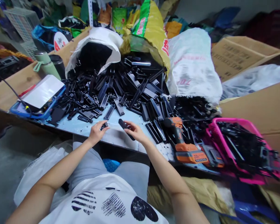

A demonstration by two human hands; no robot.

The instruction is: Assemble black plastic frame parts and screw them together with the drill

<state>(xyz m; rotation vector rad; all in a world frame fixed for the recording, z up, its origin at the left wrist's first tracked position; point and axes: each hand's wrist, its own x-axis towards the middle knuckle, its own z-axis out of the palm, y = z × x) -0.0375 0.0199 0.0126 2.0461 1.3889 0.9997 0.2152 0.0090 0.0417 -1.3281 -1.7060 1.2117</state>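
Note:
My left hand point(97, 132) is closed in a pinch around a small black part point(104, 125), mostly covered by the fingers. In my right hand point(135, 132) is a long, flat black plastic piece point(124, 125), gripped between thumb and fingers and tilted over the table's front edge. The two hands are apart, with a gap between the pieces. Just beyond them lies a heap of loose black plastic parts point(105, 90), some long and flat with toothed ends, others small and bracket-like.
An orange cordless drill point(177, 132) lies to the right, beside a pink basket point(238, 121) of black parts. White sacks point(191, 62) and a yellow sack point(151, 34) stand behind the heap. At left are a blue tray point(49, 113) and a green bottle point(45, 60).

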